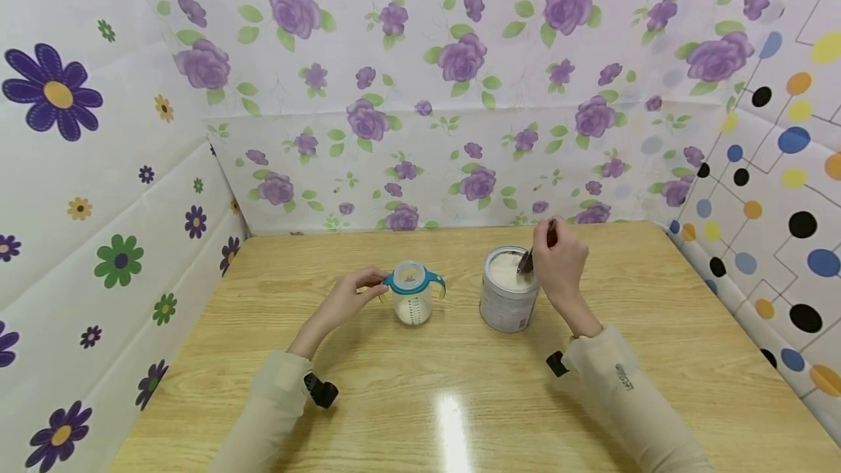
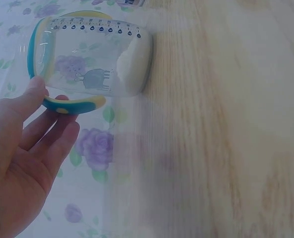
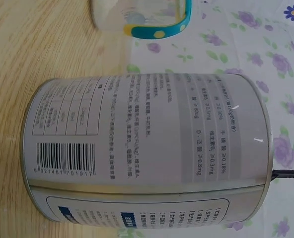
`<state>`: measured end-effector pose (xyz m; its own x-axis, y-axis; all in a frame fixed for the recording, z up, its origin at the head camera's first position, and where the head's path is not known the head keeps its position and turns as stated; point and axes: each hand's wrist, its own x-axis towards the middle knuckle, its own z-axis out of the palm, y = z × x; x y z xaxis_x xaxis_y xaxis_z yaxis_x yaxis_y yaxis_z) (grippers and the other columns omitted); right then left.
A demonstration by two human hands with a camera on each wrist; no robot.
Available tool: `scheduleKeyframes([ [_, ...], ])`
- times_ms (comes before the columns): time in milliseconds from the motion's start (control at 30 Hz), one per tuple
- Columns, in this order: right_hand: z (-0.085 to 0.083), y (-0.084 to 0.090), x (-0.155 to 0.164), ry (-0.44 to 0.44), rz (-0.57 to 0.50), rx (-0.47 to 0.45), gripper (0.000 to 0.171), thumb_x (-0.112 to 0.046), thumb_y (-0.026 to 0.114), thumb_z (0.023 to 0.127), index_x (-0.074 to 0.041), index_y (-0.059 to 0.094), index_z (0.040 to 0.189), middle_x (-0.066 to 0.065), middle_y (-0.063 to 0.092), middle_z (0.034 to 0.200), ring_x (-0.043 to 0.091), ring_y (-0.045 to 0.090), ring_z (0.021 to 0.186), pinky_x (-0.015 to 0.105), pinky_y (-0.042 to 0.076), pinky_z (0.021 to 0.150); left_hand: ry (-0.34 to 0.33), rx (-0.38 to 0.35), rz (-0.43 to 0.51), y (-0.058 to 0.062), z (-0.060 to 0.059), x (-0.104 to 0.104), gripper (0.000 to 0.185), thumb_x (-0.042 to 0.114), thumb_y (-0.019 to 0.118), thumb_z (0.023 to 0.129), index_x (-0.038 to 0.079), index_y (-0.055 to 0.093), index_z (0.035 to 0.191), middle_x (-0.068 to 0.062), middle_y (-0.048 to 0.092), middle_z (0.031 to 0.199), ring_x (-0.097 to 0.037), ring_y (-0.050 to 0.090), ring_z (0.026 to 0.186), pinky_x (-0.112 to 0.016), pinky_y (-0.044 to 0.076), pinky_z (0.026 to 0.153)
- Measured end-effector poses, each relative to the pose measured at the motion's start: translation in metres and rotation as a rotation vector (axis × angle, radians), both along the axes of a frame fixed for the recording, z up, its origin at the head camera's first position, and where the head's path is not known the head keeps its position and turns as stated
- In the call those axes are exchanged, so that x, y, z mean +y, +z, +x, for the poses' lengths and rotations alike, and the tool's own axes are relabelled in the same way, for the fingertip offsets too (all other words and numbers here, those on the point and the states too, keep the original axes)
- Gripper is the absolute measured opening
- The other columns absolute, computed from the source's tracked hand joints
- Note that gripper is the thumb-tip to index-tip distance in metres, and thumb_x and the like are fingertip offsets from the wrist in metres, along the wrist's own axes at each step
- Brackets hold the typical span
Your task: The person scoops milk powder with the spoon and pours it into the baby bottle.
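Note:
My left hand (image 1: 350,298) pinches one blue-and-yellow handle (image 2: 70,105) of a clear baby bottle (image 1: 412,306), thumb on one side and fingers on the other. The bottle stands upright without a cap, and white powder (image 2: 134,67) lies at its bottom. To its right stands an open tin (image 1: 508,306) filled with pale milk powder (image 1: 504,268). Above the tin's right rim, my right hand (image 1: 560,260) grips a dark spoon (image 1: 524,263) that slants down into the tin. In the right wrist view the tin (image 3: 147,144) hides the spoon's lower end; only a few fingers show.
A wooden table (image 1: 407,414) carries both containers, with a gap between them. Behind it hangs a purple-flowered cloth (image 1: 420,144). Patterned sheets close off the left (image 1: 131,195) and right (image 1: 775,188) sides.

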<state>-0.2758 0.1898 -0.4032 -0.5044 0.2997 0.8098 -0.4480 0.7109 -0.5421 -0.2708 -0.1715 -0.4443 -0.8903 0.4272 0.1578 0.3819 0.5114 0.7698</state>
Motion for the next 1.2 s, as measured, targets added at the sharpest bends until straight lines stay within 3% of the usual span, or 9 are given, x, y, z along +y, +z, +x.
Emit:
scheduleKeyframes([
  [167, -0.002, -0.002, -0.001, -0.021, 0.061, 0.028, 0.029, -0.007, 0.051, 0.094, -0.005, 0.052, 0.065, 0.006, 0.046, 0.049, 0.003, 0.029, 0.042, 0.018, 0.024, 0.039, -0.017, 0.011, -0.004, 0.018, 0.013, 0.004, 0.025, 0.011, 0.058, 0.098, 0.004, 0.064, 0.121, -0.016, 0.068, 0.116, -0.033, 0.064, 0.109, -0.046, 0.055, 0.090],
  [600, -0.002, -0.007, -0.007, 0.112, -0.059, -0.092, 0.030, -0.011, 0.052, 0.097, -0.005, 0.057, 0.068, 0.006, 0.052, 0.054, 0.010, 0.040, 0.046, 0.016, 0.030, 0.044, -0.012, -0.006, 0.001, 0.021, 0.014, 0.005, 0.025, 0.011, 0.058, 0.097, 0.005, 0.065, 0.120, -0.014, 0.068, 0.117, -0.033, 0.064, 0.110, -0.047, 0.054, 0.092],
  [800, -0.003, -0.010, -0.008, 0.197, -0.162, -0.199, 0.030, -0.017, 0.052, 0.099, -0.004, 0.063, 0.074, 0.009, 0.060, 0.057, 0.000, 0.048, 0.041, 0.016, 0.037, 0.039, -0.017, -0.010, 0.008, 0.020, 0.014, 0.004, 0.025, 0.012, 0.058, 0.097, 0.005, 0.064, 0.121, -0.015, 0.068, 0.117, -0.033, 0.064, 0.110, -0.048, 0.055, 0.091],
  [933, -0.002, -0.010, -0.006, 0.259, -0.244, -0.285, 0.035, -0.024, 0.051, 0.100, -0.001, 0.064, 0.077, 0.013, 0.062, 0.060, 0.002, 0.053, 0.043, 0.016, 0.042, 0.040, -0.018, -0.007, 0.009, 0.020, 0.014, 0.004, 0.025, 0.012, 0.058, 0.097, 0.005, 0.064, 0.121, -0.015, 0.068, 0.117, -0.033, 0.065, 0.110, -0.047, 0.055, 0.091],
  [1200, 0.001, -0.006, 0.005, 0.333, -0.460, -0.496, 0.039, -0.027, 0.047, 0.102, 0.005, 0.063, 0.086, -0.006, 0.056, 0.057, 0.004, 0.053, 0.046, 0.018, 0.049, 0.045, -0.023, -0.005, 0.019, 0.019, 0.013, 0.003, 0.025, 0.011, 0.058, 0.097, 0.005, 0.064, 0.121, -0.014, 0.068, 0.117, -0.033, 0.065, 0.109, -0.048, 0.054, 0.091],
])
